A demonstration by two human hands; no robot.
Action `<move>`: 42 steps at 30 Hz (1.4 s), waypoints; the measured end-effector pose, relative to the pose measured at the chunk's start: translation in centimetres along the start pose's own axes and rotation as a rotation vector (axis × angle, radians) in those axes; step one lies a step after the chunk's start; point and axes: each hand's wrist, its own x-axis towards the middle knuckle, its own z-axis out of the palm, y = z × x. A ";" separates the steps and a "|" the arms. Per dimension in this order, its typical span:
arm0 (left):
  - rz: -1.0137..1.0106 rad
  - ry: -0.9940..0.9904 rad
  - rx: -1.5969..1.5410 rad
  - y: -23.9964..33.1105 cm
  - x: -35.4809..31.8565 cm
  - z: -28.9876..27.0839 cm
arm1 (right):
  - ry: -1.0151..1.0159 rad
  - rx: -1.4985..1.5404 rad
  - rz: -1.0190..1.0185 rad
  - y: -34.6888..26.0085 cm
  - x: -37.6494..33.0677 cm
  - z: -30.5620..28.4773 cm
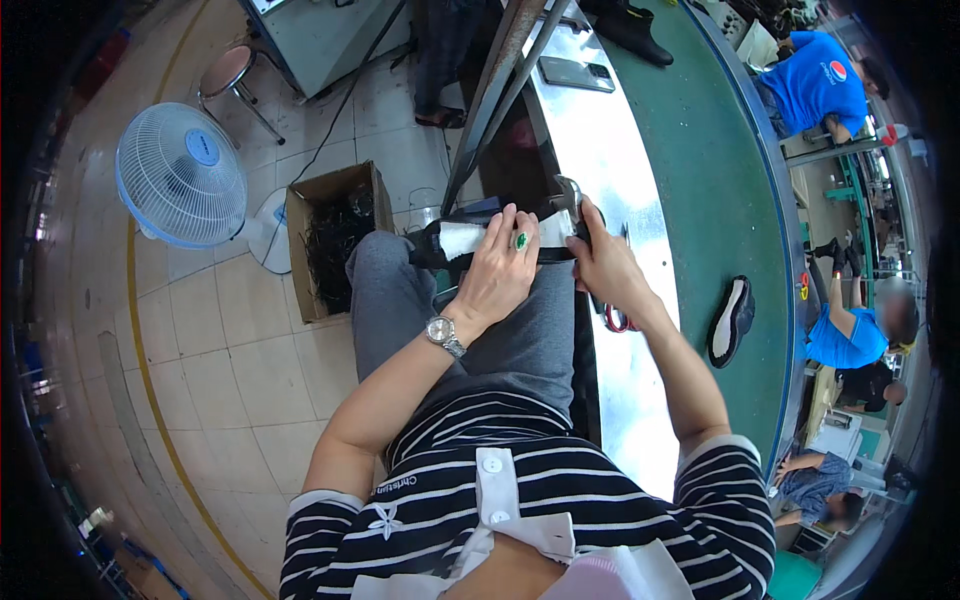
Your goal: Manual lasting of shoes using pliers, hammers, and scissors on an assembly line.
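A black shoe (450, 250) with a white insole face (462, 238) lies across my knees, against the edge of the metal bench (610, 150). My left hand (500, 270), wearing a green ring and a wristwatch, presses flat on the white insole. My right hand (600, 255) is closed at the shoe's right end around the handle of a metal-headed hammer (569, 188), whose head stands just above the shoe. The far end of the shoe is hidden by both hands.
Red-handled scissors (615, 320) lie on the bench under my right wrist. A phone (575, 73) lies farther up. On the green belt (720, 180) are a shoe sole (730, 320) and a black shoe (635, 28). A cardboard box (335, 235), fan (180, 175) and stool (230, 72) stand left. Co-workers in blue (815, 85) sit right.
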 end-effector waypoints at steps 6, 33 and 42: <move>-0.024 0.029 -0.016 -0.1 -0.5 0.1 | 0.143 0.054 -0.180 -2.0 -1.1 -0.1; -0.170 -0.281 0.099 -2.0 0.4 -4.5 | 0.000 -0.460 -0.277 -2.8 -0.7 0.6; -0.068 -0.158 0.239 -1.8 -2.2 -2.7 | -0.055 -0.531 -0.318 -3.5 -0.8 2.7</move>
